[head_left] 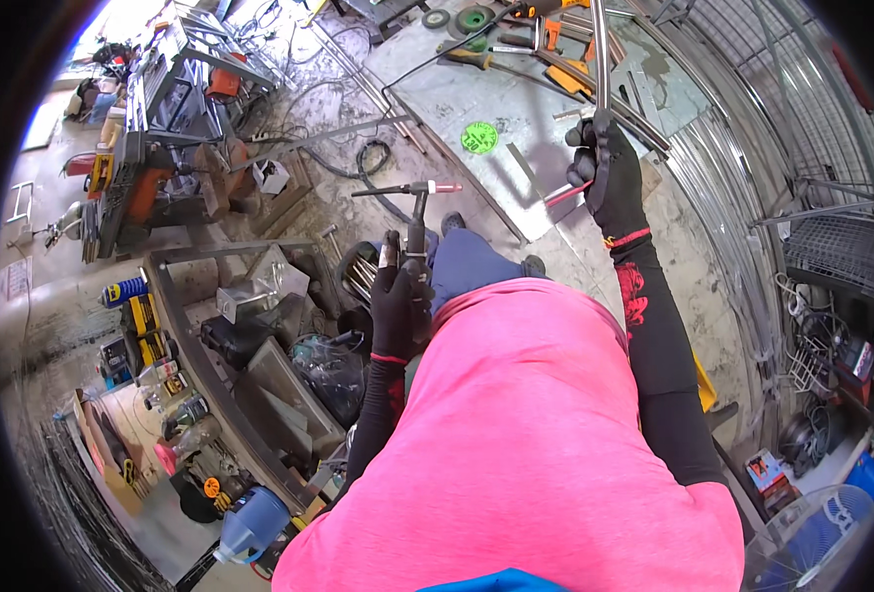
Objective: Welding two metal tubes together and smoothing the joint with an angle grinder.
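My left hand [398, 311], in a black glove, is closed round the handle of a TIG welding torch [416, 237]. The torch head lies crosswise, its pinkish cup to the right and its long black cap to the left. Out ahead, my right hand [610, 178], also gloved in black, is closed on the lower end of a shiny metal tube [602, 59] that extends away from me. A thin red stick-like piece [565, 195] shows by the fingers of that hand; whether they hold it cannot be made out.
Clamps [467, 57] and orange-handled tools lie on the metal worktable [437, 99] ahead, near a round green sticker [479, 137]. Long metal tubes [718, 207] line the right side. A metal-framed bench [250, 395] with bottles and tools stands left. Black cable [370, 163] loops ahead.
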The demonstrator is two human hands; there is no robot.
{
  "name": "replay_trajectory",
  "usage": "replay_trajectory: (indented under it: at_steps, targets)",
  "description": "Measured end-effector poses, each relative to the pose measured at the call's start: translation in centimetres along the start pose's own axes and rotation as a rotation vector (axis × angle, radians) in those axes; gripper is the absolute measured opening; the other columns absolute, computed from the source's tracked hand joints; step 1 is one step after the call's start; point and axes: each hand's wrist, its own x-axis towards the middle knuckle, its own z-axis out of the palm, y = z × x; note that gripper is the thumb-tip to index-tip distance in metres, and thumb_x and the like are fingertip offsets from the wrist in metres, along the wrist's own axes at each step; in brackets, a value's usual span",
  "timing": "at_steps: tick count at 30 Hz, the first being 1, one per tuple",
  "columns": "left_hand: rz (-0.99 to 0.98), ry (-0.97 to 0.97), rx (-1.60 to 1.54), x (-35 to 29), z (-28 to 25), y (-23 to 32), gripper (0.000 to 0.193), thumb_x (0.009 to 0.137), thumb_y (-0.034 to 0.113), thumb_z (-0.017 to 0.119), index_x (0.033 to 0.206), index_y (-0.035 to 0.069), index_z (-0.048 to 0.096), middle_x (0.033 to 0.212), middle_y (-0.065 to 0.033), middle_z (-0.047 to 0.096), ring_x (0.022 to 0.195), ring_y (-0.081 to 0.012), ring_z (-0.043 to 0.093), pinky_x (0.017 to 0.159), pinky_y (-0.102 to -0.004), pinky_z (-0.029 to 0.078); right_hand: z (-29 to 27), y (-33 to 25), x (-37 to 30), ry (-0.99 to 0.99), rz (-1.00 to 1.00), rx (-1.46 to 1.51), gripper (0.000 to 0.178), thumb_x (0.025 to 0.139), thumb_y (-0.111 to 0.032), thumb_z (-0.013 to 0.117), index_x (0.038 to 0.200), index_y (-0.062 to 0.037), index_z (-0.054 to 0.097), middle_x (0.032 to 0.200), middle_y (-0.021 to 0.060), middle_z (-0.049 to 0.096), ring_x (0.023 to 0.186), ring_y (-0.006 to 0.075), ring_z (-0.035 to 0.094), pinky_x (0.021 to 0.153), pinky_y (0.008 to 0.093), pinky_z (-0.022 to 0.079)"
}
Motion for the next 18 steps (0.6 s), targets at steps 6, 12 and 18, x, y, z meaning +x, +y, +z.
replay_trajectory:
  at_steps: [6, 12, 18]
  targets:
    - [0.011, -0.001, 0.139, 0.3, -1.4, -1.3, 0.042, 0.107, 0.015, 0.059, 0.148, 0.009, 0.060, 0.097, -0.0024, 0.068, 0.074, -0.0077, 0.060, 0.062, -0.0266, 0.051, 2.4, 3.3, -1.4, -0.018, -0.166, -0.387, 0.021, 0.109, -0.022, 0.053, 0.114, -0.0046, 0.065, 0.098, 0.0074, 0.074, 0.055, 0.0088, 0.052, 0.053, 0.0279, 0.047]
    - [0.199, -0.091, 0.383, 4.1, -5.1, -5.3, 0.018, 0.105, 0.015, 0.060, 0.107, 0.001, 0.070, 0.086, -0.0051, 0.069, 0.071, -0.0123, 0.065, 0.062, -0.0302, 0.051, 5.4, 6.9, -1.6, -0.062, -0.119, -0.695, 0.026, 0.109, -0.025, 0.060, 0.119, -0.0015, 0.065, 0.095, 0.0047, 0.075, 0.057, 0.0100, 0.058, 0.053, 0.0294, 0.049]
    - [-0.074, -0.085, 0.194, 4.8, -6.2, -5.8, 0.028, 0.103, 0.022, 0.059, 0.111, -0.002, 0.071, 0.088, -0.0078, 0.071, 0.074, -0.0145, 0.066, 0.066, -0.0311, 0.052, 6.2, 8.1, -1.1, -0.164, -0.178, -0.677, 0.028, 0.112, -0.030, 0.055, 0.113, -0.0031, 0.064, 0.094, 0.0055, 0.070, 0.068, 0.0116, 0.065, 0.063, 0.0297, 0.055]
